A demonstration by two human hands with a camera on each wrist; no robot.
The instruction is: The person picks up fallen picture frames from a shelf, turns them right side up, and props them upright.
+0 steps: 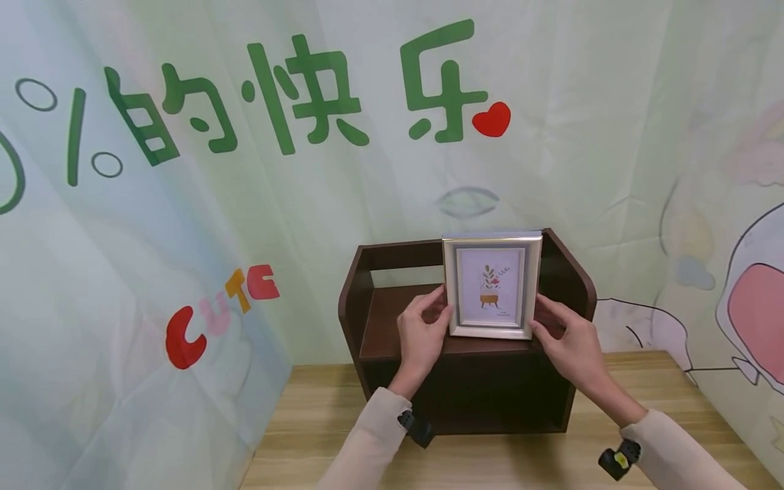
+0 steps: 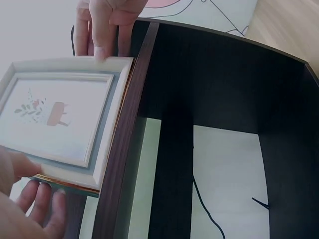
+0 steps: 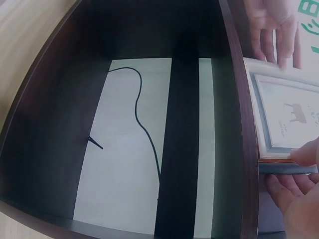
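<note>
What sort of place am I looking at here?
Probably an indoor tabletop corner dressed as a set: a printed backdrop with green characters and a red heart stands behind a wood-grain table bearing a dark brown shelf.

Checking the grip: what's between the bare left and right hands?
In the head view, a rectangular silvery picture frame, held by the left hand and right hand.

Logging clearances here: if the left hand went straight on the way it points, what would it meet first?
The picture frame, whose edge the left hand grips; past it, perhaps the brown shelf, though depth is unclear.
</note>
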